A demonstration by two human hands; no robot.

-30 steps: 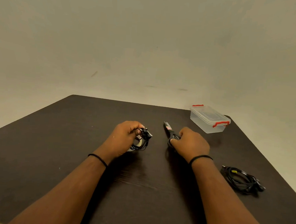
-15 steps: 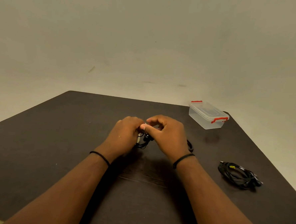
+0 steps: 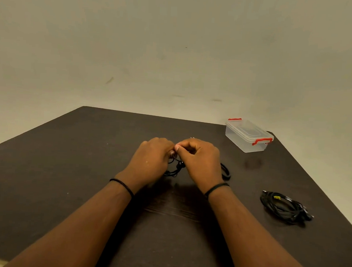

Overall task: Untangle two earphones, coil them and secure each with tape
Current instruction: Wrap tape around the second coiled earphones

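Note:
At the middle of the dark table (image 3: pixel 66 168), my left hand (image 3: pixel 150 160) grips a coiled black earphone (image 3: pixel 176 168), whose loops hang below my fingers. My right hand (image 3: pixel 200 159) meets the left one, and its thumb and fingers pinch at the top of that coil; what they pinch is too small to make out. A second black earphone (image 3: pixel 284 206) lies coiled on the table at the right, with a small yellow piece on it. Black scissor handles (image 3: pixel 225 171) stick out from behind my right hand.
A clear plastic box (image 3: pixel 248 135) with red clips stands closed at the table's far right corner. The table's right edge runs close to the second earphone. A plain wall rises behind the table.
My right hand has let go of the scissors and moved left to join my left hand at the coiled earphone. The scissors now lie behind my right hand.

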